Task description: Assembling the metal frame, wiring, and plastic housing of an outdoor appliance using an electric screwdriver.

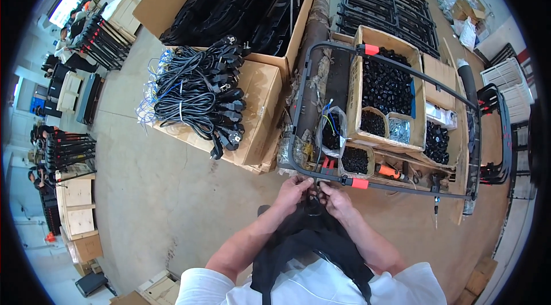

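A black metal tube frame with rounded corners and red clips lies across the workbench. At its near edge, my left hand is closed with thumb and fingers pinched on a black cable. My right hand pinches the same cable just beside it, close to the frame's tube. The cable runs up past the tube and ends in loose blue and yellow wires. Below my fingers a dark loop hangs in front of my black apron; the fingertips partly hide the cable.
Left stands a carton topped with bundled black power cords. Behind it, a large box holds black plastic parts. Inside the frame are bins of small black caps, a tub of screws and an orange-black tool. More frames lie beyond.
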The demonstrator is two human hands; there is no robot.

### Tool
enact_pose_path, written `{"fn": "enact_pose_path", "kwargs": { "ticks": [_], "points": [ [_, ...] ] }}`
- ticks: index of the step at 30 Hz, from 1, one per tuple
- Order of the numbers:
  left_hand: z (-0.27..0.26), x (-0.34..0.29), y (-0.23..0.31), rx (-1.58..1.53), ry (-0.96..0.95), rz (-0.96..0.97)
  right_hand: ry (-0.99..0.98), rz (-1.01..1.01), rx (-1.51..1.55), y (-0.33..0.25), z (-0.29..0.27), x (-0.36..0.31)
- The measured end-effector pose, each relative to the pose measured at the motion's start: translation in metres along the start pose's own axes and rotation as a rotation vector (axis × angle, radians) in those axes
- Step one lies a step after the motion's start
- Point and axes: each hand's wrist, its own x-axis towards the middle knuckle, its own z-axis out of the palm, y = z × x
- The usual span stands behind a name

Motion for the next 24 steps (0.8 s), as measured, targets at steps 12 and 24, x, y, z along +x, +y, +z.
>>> {"fn": "enact_pose_path", "kwargs": {
  "ticks": [12, 24],
  "points": [
    [-0.014, 0.011, -0.002, 0.073, -0.057, -0.027, -0.103, -0.118, 0.091, 0.018, 0.025, 0.013],
    [-0.014, -0.017, -0.012, 0.481, 0.074, 0.306, 0.077, -0.516, -1.513, -0.065, 0.075, -0.075]
  ]
}}
